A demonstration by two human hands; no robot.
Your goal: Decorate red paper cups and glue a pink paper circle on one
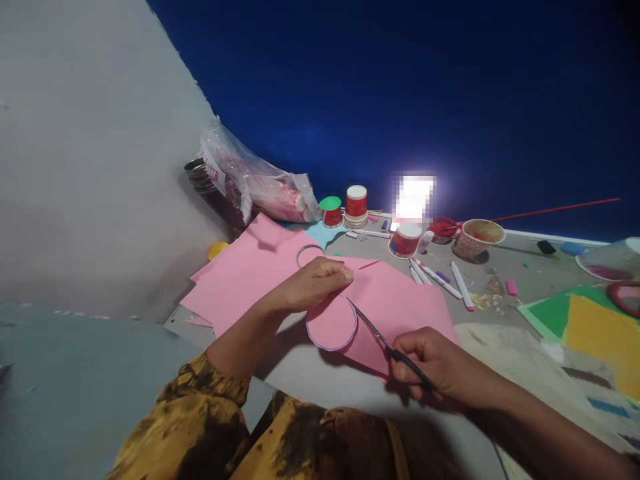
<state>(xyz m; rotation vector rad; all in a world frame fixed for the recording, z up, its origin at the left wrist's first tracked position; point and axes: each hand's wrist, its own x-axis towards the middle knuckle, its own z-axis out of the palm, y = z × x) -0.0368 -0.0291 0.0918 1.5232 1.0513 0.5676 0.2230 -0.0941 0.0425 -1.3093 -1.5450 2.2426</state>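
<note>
Smooth, matt paper (400,293) here, metal scissor blades (369,323), plastic-looking handles (413,367), and there, a glossy, crinkled plastic bag (265,183)!

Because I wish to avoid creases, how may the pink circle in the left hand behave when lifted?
The pink circle looks thin, so it is probably light and easily creased. Beyond the left hand it extends fairly flat, which suggests slight stiffness.

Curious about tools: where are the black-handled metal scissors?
Head view, right of centre: the scissors are in the right hand, blades beside the pink paper circle.
</note>
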